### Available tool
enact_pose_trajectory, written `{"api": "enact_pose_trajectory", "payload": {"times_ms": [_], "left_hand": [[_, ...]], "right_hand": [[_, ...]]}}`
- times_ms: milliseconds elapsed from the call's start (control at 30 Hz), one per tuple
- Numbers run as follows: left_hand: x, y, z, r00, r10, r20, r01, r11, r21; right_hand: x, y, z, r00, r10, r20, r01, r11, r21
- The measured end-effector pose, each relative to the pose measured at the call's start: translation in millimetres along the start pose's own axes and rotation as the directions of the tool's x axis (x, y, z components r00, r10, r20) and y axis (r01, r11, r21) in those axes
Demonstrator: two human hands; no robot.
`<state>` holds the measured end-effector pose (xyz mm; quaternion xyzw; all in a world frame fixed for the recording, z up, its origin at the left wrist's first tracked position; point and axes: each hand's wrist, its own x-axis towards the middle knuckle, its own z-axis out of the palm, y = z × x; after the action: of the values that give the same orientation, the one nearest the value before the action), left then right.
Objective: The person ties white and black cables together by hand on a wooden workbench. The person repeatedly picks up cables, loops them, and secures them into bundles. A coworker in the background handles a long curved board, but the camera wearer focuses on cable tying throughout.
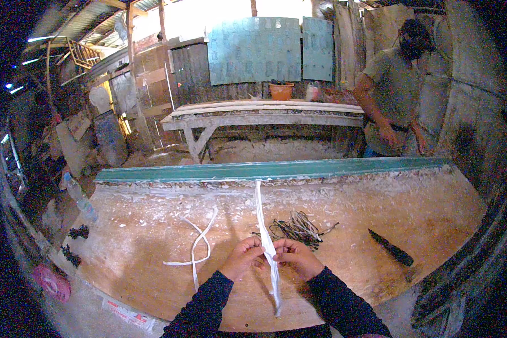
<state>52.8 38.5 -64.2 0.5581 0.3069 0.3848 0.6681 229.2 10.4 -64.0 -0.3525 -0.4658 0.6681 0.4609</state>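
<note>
A long white strip, cloth-like and folded narrow (pixel 259 211), runs from the green rail at the table's far side toward me. My left hand (pixel 245 256) pinches it from the left side near its middle. From the right, my right hand (pixel 294 258) pinches the same strip at about the same height. Its near end hangs or lies below my hands, over the wooden table (pixel 135 225). Just beyond my right hand lies a tangled bundle of thin dark and pale cords (pixel 298 227). Left of my left hand, two narrow white strips (pixel 199 243) lie crossed.
A black knife-shaped tool (pixel 391 247) lies at the right. The green rail (pixel 276 170) borders the far edge. At the left are small black bundles (pixel 72 254), a plastic bottle (pixel 80 197) and a pink item (pixel 52 283). Behind, a person (pixel 393 96) stands beside a bench (pixel 265 119) bearing an orange pot (pixel 281 91).
</note>
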Motion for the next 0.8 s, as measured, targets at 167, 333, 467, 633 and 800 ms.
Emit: {"api": "enact_pose_trajectory", "payload": {"times_ms": [167,333,467,633,800], "left_hand": [[6,-12,3,0.996,0.080,0.038,-0.086,0.980,0.177],[13,-22,-3,0.995,0.065,0.070,-0.075,0.987,0.140],[9,-20,-4,0.998,0.036,0.056,-0.043,0.989,0.141],[7,-14,-1,0.994,0.077,0.079,-0.089,0.980,0.176],[5,-10,1,0.995,0.045,0.091,-0.062,0.980,0.190]], "right_hand": [[0,0,2,1.000,0.001,0.026,-0.002,1.000,0.031],[1,6,-3,0.999,0.030,0.037,-0.032,0.998,0.062],[5,11,-4,0.999,0.027,0.032,-0.029,0.997,0.074],[2,10,-3,1.000,0.019,0.011,-0.019,0.999,0.048],[1,7,0,1.000,-0.010,-0.007,0.010,0.999,0.038]]}}
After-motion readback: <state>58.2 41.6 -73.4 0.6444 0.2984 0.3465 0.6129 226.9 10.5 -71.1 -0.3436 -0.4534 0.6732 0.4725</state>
